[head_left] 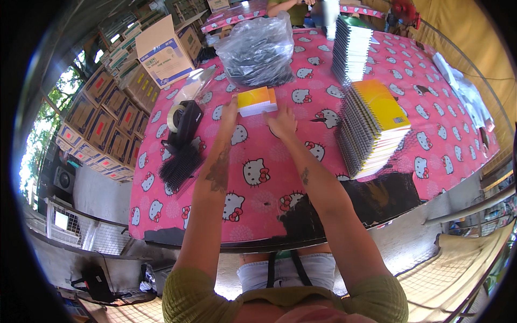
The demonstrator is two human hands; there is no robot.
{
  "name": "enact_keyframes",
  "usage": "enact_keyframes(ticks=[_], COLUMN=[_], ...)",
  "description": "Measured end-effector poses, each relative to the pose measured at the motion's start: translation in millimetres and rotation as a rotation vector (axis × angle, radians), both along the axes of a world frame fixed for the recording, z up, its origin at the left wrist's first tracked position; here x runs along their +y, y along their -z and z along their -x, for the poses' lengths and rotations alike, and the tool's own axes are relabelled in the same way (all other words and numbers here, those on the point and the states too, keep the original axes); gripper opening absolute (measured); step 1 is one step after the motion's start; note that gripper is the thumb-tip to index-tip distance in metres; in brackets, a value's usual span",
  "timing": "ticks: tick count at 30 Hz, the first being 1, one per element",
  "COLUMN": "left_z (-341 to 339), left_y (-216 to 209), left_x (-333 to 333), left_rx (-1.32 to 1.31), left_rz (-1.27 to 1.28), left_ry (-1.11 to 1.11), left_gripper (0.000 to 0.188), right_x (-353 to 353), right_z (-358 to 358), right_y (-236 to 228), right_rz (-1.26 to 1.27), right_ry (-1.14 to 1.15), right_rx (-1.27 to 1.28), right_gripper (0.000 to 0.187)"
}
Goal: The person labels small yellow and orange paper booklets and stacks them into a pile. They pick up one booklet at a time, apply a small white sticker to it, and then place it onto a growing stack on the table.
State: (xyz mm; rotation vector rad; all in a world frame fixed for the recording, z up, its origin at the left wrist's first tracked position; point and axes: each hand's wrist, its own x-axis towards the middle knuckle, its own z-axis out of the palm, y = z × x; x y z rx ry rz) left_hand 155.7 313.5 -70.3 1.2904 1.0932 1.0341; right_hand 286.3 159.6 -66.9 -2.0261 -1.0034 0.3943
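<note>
A small stack of yellow and orange notebooks [257, 100] lies on the pink cartoon-cat tablecloth [280, 161]. My left hand [230, 107] touches its left edge with the fingers stretched forward. Just below the stack's right corner, my right hand [281, 121] rests on the cloth, fingers apart, touching or nearly touching the stack. Neither hand grips anything.
A tall slanted stack of spiral notebooks [374, 126] stands to the right, another [350, 48] behind it. A clear bag of black spirals [258, 51] sits beyond the small stack. A black tape dispenser [183, 121] and loose black spirals [180, 167] lie left. Cardboard boxes [161, 51] fill the left side.
</note>
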Motion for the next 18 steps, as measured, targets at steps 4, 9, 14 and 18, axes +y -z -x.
enact_keyframes(ticks=[4, 9, 14, 18], left_z=[12, -5, 10, 40], left_y=[9, 13, 3, -10], left_x=[35, 26, 25, 4], left_rx=[0.058, 0.009, 0.082, 0.110], left_rz=[-0.163, -0.086, -0.149, -0.076], left_ry=[0.004, 0.013, 0.121, 0.468], left_gripper=[0.048, 0.043, 0.040, 0.045], right_x=[23, 21, -3, -38], right_z=[24, -3, -16, -6], right_y=[-16, -2, 5, 12], right_rz=[-0.051, -0.114, -0.273, -0.339], right_ry=[-0.026, -0.046, -0.227, -0.229], right_rx=[-0.156, -0.083, -0.038, 0.081], right_gripper=[0.071, 0.049, 0.025, 0.031])
